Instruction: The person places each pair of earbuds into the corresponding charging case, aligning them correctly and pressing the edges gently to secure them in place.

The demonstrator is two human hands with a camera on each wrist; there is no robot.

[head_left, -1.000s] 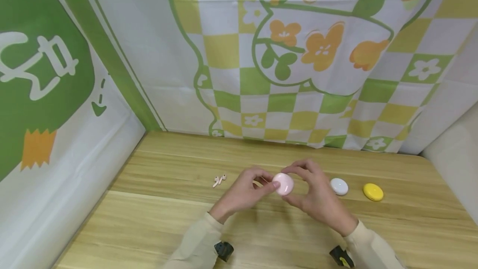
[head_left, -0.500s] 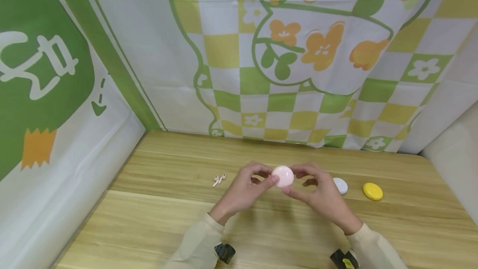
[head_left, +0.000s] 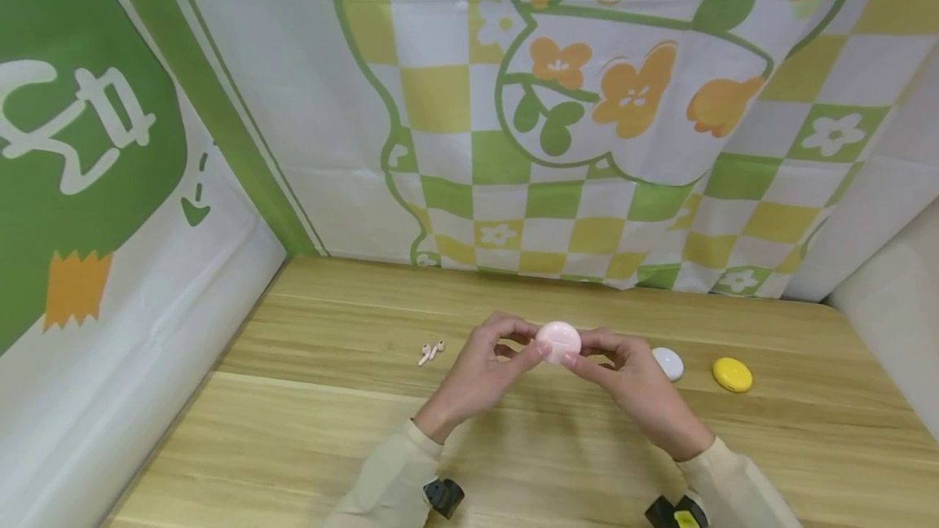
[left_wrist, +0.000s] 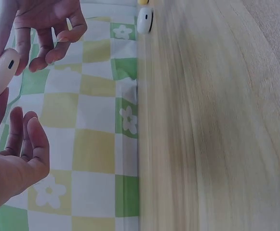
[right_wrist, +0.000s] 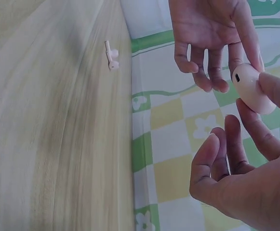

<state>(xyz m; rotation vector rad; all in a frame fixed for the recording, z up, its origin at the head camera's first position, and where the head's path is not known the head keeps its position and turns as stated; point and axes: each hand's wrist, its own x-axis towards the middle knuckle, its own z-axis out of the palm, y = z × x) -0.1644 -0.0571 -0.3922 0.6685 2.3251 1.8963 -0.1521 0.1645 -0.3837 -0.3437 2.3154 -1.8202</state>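
Observation:
A round, glossy pink earbud case is held up above the table between both hands. My left hand pinches its left side, thumb on the near face. From the right, my right hand pinches the other side with thumb and index finger. A small dark port shows on the underside of the case in the right wrist view; the other fingers of both hands stay off it. A pair of pale pink earbuds lies on the table to the left of my left hand.
Just beyond my right hand sits a white round case, partly covered by it. Farther right is a yellow round case. A patterned cloth hangs behind the wooden table, and a printed cloth covers the left side.
The right hand has closed in from a wide grasp to a pinch on the case's right side. The case has risen slightly and tilted, and a line across its face now shows.

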